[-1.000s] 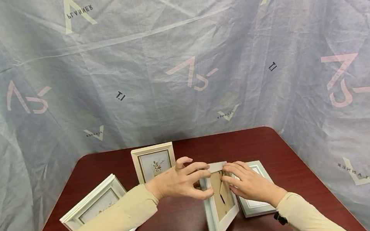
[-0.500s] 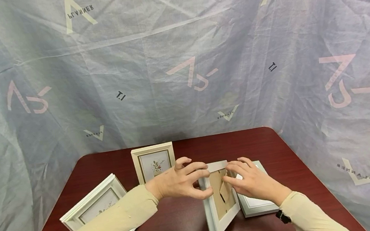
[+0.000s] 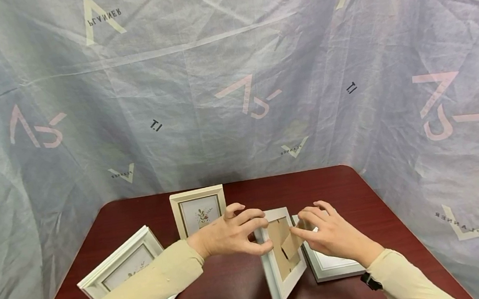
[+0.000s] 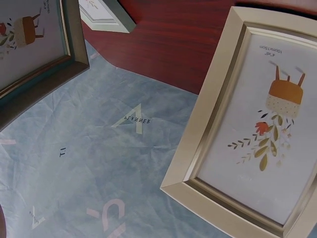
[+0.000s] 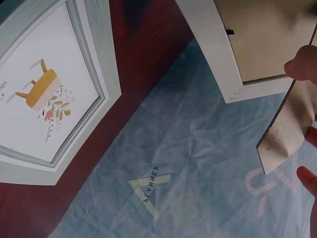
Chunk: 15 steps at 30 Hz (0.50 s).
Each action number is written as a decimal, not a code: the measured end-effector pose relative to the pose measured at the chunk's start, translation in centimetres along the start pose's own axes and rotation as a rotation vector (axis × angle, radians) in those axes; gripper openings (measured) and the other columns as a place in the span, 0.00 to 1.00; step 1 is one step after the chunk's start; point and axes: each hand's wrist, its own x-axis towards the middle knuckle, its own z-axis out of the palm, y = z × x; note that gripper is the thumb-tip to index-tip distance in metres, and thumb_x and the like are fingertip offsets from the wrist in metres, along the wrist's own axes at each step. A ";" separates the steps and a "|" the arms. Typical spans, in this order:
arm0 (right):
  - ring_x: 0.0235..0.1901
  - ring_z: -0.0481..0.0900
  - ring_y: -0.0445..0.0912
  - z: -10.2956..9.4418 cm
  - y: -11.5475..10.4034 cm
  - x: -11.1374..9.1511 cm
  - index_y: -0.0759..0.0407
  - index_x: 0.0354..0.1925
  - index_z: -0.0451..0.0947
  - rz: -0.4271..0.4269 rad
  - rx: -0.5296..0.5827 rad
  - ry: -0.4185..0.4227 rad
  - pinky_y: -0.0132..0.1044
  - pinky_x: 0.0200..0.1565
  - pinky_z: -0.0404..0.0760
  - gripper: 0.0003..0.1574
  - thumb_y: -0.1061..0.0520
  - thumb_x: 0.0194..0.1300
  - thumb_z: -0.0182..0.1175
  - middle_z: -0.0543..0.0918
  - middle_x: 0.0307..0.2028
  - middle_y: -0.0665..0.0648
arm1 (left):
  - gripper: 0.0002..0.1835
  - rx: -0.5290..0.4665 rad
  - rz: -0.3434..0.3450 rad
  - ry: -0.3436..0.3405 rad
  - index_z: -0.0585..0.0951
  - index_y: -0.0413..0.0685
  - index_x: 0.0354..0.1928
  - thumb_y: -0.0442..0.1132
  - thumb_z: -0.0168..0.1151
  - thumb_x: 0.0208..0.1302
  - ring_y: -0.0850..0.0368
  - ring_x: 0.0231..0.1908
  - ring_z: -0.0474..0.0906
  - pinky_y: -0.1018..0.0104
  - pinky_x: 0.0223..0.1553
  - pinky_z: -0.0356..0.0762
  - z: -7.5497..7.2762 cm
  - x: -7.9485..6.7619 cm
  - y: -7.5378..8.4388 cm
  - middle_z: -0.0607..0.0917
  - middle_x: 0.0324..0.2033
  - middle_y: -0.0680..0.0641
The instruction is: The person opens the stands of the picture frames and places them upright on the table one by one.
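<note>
A white picture frame point(image 3: 275, 277) is held tilted at the table's middle, its brown backing board point(image 3: 278, 248) turned toward me. My left hand point(image 3: 232, 234) grips its left edge between thumb and fingers. With thumb and fingertips, my right hand point(image 3: 330, 233) pinches the brown easel stand point(image 3: 293, 249) on the back, which stands swung out from the board. In the right wrist view the stand point(image 5: 287, 136) slants away from the frame's back point(image 5: 267, 44), thumb on one face and fingers behind. The left wrist view shows the held frame's printed front point(image 4: 37, 34).
A cream picture frame point(image 3: 177, 213) stands upright at the back left. Partly under my left sleeve, another white frame point(image 3: 114, 252) leans at the left. A pale grey-white frame point(image 3: 339, 276) lies face up behind my right hand. Printed grey cloth point(image 3: 232, 95) surrounds the dark red table point(image 3: 222, 293).
My right hand has moved slightly right, pulling the easel stand outward from the frame's back. The held frame has shifted a little left and up; the left hand keeps its hold.
</note>
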 end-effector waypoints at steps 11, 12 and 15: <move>0.48 0.76 0.55 0.2 0.0 -0.1 0.47 0.54 0.80 0.017 -0.001 -0.006 0.59 0.52 0.69 0.26 0.54 0.70 0.39 0.78 0.48 0.59 | 0.17 0.004 0.004 0.005 0.72 0.72 0.48 0.35 0.54 0.65 0.54 0.48 0.78 0.50 0.47 0.61 0.1 0.0 0.0 0.80 0.42 0.51; 0.49 0.76 0.55 0.2 0.0 -0.1 0.46 0.54 0.80 0.019 0.000 -0.011 0.59 0.53 0.69 0.26 0.54 0.70 0.39 0.78 0.48 0.59 | 0.17 0.008 0.007 0.015 0.72 0.72 0.47 0.35 0.53 0.66 0.54 0.48 0.78 0.50 0.47 0.60 0.0 0.1 -0.1 0.80 0.41 0.52; 0.49 0.76 0.55 0.1 -0.1 -0.1 0.47 0.55 0.80 0.022 0.001 -0.021 0.60 0.53 0.68 0.26 0.53 0.70 0.38 0.77 0.48 0.59 | 0.16 0.015 0.009 0.044 0.73 0.72 0.45 0.35 0.50 0.67 0.56 0.47 0.78 0.52 0.46 0.60 -0.5 0.6 -0.5 0.79 0.40 0.53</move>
